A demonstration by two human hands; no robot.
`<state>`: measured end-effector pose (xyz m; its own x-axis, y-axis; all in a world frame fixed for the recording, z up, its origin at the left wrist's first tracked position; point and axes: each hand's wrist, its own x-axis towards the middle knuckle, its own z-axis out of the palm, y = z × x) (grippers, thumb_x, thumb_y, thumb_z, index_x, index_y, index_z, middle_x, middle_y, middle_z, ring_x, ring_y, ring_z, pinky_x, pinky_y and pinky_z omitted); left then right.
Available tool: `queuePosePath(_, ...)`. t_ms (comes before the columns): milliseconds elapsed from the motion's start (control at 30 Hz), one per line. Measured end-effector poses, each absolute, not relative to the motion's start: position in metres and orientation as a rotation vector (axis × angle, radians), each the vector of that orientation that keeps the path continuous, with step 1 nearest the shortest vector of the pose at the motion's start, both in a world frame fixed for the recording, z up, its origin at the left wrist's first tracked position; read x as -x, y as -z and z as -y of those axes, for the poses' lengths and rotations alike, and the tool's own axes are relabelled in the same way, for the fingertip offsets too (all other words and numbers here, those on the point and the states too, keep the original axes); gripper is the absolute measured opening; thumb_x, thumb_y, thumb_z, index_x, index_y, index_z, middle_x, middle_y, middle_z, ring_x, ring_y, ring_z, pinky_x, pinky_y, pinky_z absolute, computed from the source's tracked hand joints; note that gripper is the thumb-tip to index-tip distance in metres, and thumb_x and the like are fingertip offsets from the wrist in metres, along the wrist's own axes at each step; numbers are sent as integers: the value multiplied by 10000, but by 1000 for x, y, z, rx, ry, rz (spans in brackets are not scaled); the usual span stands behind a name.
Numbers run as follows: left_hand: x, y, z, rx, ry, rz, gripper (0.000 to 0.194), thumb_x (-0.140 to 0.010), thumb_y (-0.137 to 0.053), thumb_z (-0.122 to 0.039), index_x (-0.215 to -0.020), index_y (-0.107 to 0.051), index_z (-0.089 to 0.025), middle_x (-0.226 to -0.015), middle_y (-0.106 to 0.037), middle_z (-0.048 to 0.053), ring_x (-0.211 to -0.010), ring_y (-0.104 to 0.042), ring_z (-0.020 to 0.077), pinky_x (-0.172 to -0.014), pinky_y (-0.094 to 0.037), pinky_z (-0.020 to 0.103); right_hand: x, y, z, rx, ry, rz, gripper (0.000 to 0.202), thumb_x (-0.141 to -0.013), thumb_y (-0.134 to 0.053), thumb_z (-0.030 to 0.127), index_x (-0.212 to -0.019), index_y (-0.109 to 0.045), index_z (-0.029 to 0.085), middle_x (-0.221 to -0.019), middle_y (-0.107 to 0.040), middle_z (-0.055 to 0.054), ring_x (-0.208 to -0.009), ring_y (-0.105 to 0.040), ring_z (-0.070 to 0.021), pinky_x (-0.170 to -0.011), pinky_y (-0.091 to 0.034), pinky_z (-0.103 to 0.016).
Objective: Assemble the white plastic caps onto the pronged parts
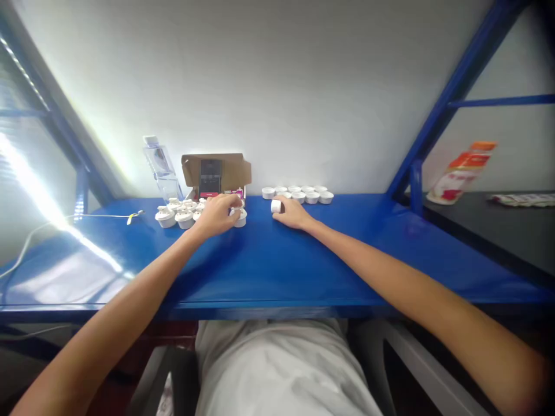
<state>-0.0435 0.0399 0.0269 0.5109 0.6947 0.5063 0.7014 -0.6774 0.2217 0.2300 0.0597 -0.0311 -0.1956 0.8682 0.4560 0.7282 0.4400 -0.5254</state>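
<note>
My left hand is at the right end of a group of white round fittings, its fingers curled round the top of one white fitting. These fittings have a cup-like base and a narrower, uneven top; their exact kind is unclear. My right hand grips a small white cup, turned on its side, just above the table. Behind that hand, several white cups stand in two rows near the wall. My left hand partly hides the fittings behind it.
On the blue table, an open cardboard box with a dark phone-like device stands at the back. Left of it is a clear plastic bottle. A white cable lies at left. An orange-and-white bottle stands on the right shelf.
</note>
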Motion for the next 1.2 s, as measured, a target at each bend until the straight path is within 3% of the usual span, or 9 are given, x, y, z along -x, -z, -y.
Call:
queuePosePath(67, 43, -26, -39, 2768, 934, 1227, 219, -844, -567, -281, -1014, -681, -205, -1034, -749, 76, -978, -694, 259, -878, -520, 378, -230, 31, -59, 1307, -308, 1923, 479, -732, -702, 265, -1200, -625, 202, -1095, -718, -67, -1000, -674, -271, -958, -521, -424)
queuePosePath(133, 42, -26, -38, 2852, 969, 1174, 243, -854, -572, -294, -1061, -665, -207, -1019, -737, 66, -955, -690, 241, -868, -529, 370, -227, 30, -58, 1214, -437, 1835, 543, -740, -742, 341, -1237, -558, 222, -1060, -703, -40, -944, -680, -242, -895, -549, -399)
queuePosePath(300, 33, -19, -35, 3221, 1195, 1089, 429, -832, -683, -344, -1219, -559, -205, -1156, -701, 89, -1034, -699, 223, -928, -557, 375, -203, 22, -44, 920, -622, 1717, 577, -821, -725, 553, -1262, -495, 261, -1163, -667, -54, -999, -691, -214, -848, -566, -331)
queuePosePath(433, 28, -7, -37, 3339, 1417, 1092, 571, -762, -775, -318, -1239, -480, -206, -1335, -610, 138, -1156, -680, 248, -972, -562, 400, -189, 14, -29, 833, -454, 1976, 464, -864, -706, 463, -1247, -600, 222, -1273, -670, -99, -1152, -644, -257, -984, -524, -392)
queuePosePath(567, 27, 2, -40, 3393, 1240, 1148, 696, -740, -802, -323, -1317, -427, -212, -1148, -698, 101, -1050, -713, 249, -935, -575, 430, -190, 13, -24, 869, -477, 2051, 471, -839, -719, 386, -1268, -637, 211, -1270, -689, -92, -1125, -656, -255, -968, -537, -399)
queuePosePath(667, 27, 2, -39, 3416, 1198, 1190, 675, -764, -797, -366, -1312, -430, -221, -1113, -721, 92, -1001, -721, 241, -921, -574, 442, -192, 15, -27, 844, -671, 1968, 459, -794, -748, 372, -1212, -649, 212, -1231, -703, -72, -1121, -668, -244, -956, -556, -384)
queuePosePath(933, 31, -13, -37, 3300, 1619, 1460, 625, -683, -851, -375, -1175, -497, -220, -1038, -716, 51, -962, -718, 220, -834, -572, 365, -195, 14, -28, 828, -879, 1820, 421, -688, -810, 349, -1023, -586, 224, -1044, -700, -32, -966, -711, -242, -915, -578, -401)
queuePosePath(1100, 33, -19, -35, 3305, 1658, 1654, 459, -783, -778, -519, -1059, -638, -180, -957, -720, 60, -891, -714, 207, -793, -590, 350, -192, 11, -14, 748, -526, 1949, 398, -754, -752, 279, -1122, -605, 237, -1188, -682, -66, -1085, -682, -264, -1014, -542, -436)
queuePosePath(1200, 34, -20, -33, 3406, 1640, 1746, 525, -854, -666, -643, -1040, -697, -153, -909, -721, 81, -759, -704, 195, -721, -599, 360, -189, 10, -9, 730, -333, 1995, 395, -779, -754, 295, -1152, -636, 244, -1283, -661, -90, -1209, -626, -294, -1081, -499, -463)
